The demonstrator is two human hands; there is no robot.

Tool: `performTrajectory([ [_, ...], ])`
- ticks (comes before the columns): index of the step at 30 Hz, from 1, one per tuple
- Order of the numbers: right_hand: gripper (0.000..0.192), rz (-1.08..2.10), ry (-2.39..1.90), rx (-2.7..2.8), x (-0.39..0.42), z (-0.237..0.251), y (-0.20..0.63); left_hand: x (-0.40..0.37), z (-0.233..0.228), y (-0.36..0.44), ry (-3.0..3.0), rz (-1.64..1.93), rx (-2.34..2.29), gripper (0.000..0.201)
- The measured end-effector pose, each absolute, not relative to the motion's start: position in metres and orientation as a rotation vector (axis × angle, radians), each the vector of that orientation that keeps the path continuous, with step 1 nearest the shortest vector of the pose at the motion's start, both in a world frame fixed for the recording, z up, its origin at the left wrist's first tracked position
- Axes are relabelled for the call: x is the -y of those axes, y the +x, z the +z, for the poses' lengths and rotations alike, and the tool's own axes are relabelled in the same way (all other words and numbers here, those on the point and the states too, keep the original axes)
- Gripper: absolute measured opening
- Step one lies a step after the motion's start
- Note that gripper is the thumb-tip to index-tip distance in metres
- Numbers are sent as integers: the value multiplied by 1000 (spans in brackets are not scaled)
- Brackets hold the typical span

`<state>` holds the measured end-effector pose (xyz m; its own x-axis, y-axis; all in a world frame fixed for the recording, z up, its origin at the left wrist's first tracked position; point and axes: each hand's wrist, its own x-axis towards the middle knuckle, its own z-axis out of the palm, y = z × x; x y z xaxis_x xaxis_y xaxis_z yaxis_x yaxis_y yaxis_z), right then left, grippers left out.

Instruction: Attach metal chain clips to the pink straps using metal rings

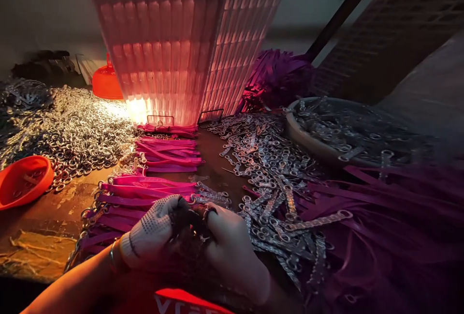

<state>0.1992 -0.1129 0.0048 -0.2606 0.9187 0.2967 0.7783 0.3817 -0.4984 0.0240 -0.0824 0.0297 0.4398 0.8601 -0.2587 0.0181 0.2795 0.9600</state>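
Note:
My left hand, in a white dotted glove, and my bare right hand meet at the near edge of the table. Together they pinch a small dark piece with a metal ring; what it is exactly stays unclear in the dim light. Just beyond my left hand lie bundles of pink straps with metal rings. To the right of my right hand spreads a heap of flat metal clasps.
A tall ribbed translucent block glows at the back centre. Loose metal rings cover the left. An orange dish sits far left, another orange object behind. A round tray of clasps and purple straps fill the right.

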Motion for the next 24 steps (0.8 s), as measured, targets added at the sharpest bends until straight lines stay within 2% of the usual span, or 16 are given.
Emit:
performTrajectory([
  [3,12,296,-1454,2064,102,10,200,72,39,36,1075,668,-940,28],
  [8,21,835,-1472,1852,71,12,211,24,37,50,1233,638,-959,20],
  [13,22,631,-1666,1655,42,-2,233,-73,6,62,2233,336,-1269,17],
  [19,26,774,-1559,1658,30,-9,233,-129,-32,81,2237,221,-1467,15],
  [22,30,770,-1556,1706,23,-8,233,-121,-25,68,2179,292,-1449,13],
  [24,31,718,-1516,1767,16,-6,230,-107,-11,53,2117,313,-1421,21],
])
